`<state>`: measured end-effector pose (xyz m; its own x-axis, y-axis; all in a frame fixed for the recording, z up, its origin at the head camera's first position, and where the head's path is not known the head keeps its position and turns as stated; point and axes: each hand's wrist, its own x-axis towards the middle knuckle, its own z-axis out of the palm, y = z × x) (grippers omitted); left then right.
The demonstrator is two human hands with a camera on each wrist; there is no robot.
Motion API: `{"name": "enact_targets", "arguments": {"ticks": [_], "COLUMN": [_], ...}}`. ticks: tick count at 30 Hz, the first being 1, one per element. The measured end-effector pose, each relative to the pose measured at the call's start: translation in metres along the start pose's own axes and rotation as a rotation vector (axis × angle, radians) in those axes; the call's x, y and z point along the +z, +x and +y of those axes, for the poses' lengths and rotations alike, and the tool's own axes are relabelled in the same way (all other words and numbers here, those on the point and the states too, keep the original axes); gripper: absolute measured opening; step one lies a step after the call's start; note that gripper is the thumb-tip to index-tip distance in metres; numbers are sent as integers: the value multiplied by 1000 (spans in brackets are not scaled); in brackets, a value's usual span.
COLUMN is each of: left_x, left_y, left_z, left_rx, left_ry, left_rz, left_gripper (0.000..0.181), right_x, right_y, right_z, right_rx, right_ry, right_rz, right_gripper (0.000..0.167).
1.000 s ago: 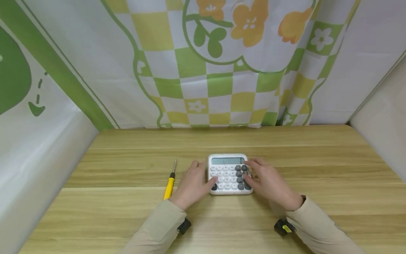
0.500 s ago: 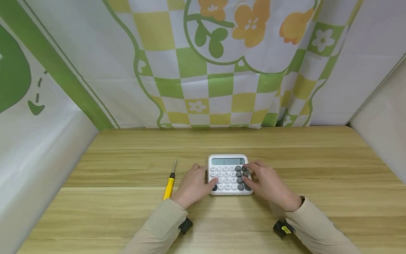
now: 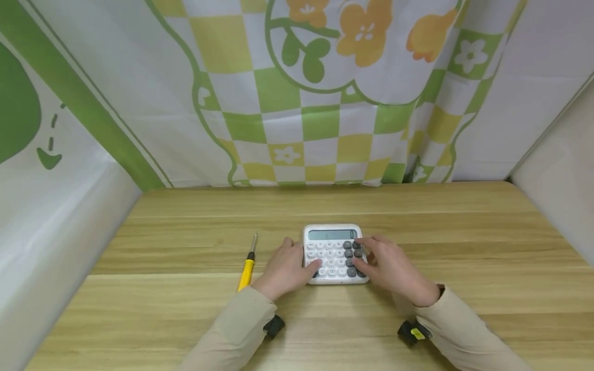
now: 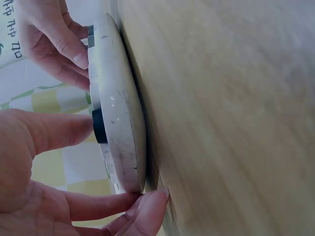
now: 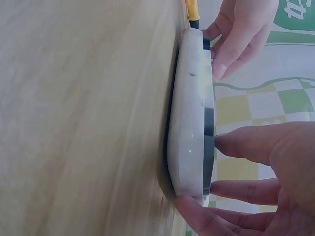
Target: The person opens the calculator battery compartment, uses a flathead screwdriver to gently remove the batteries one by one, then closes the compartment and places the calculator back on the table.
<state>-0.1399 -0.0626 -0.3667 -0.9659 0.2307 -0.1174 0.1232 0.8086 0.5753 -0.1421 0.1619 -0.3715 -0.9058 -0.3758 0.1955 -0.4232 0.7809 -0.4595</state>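
A white calculator (image 3: 331,252) with round white and grey keys lies on the wooden table, its display showing 0. My left hand (image 3: 285,269) holds its left side. In the left wrist view the left thumb (image 4: 66,129) rests against a dark corner key, while the other fingers meet the calculator's edge near the table. On the opposite side my right hand (image 3: 395,268) grips the calculator; its thumb and index finger touch the grey keys, and another finger (image 5: 194,211) sits at the side edge in the right wrist view. The calculator's underside is hidden.
Left of my left hand lies a screwdriver (image 3: 247,270) with a yellow handle, its tip pointing away. A curtain (image 3: 320,123) with green and yellow checks hangs behind the table (image 3: 185,237). White panels stand at both sides.
Both thumbs have crept slightly inward over the keys, and the right index finger has come down a little. The calculator and screwdriver stay in place.
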Motion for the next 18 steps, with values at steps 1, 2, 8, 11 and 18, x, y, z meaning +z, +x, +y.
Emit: {"name": "enact_targets", "arguments": {"ticks": [1, 2, 8, 11, 18], "left_x": [0, 1, 2, 2, 1], "left_y": [0, 0, 1, 1, 0], "left_z": [0, 1, 1, 2, 4], "left_rx": [1, 0, -8, -13, -9], "left_ry": [-1, -5, -41, -50, -80], "left_rz": [4, 7, 25, 33, 38], "left_gripper": [46, 46, 41, 41, 37], "right_x": [0, -1, -2, -3, -2], "right_y": [0, 0, 0, 0, 1], "right_z": [-1, -1, -5, -6, -8], "right_rx": [3, 6, 23, 25, 33], "right_ry": [-1, 0, -4, -14, -35], "right_rz": [-1, -3, -24, -31, -22], "right_gripper": [40, 41, 45, 46, 42]}}
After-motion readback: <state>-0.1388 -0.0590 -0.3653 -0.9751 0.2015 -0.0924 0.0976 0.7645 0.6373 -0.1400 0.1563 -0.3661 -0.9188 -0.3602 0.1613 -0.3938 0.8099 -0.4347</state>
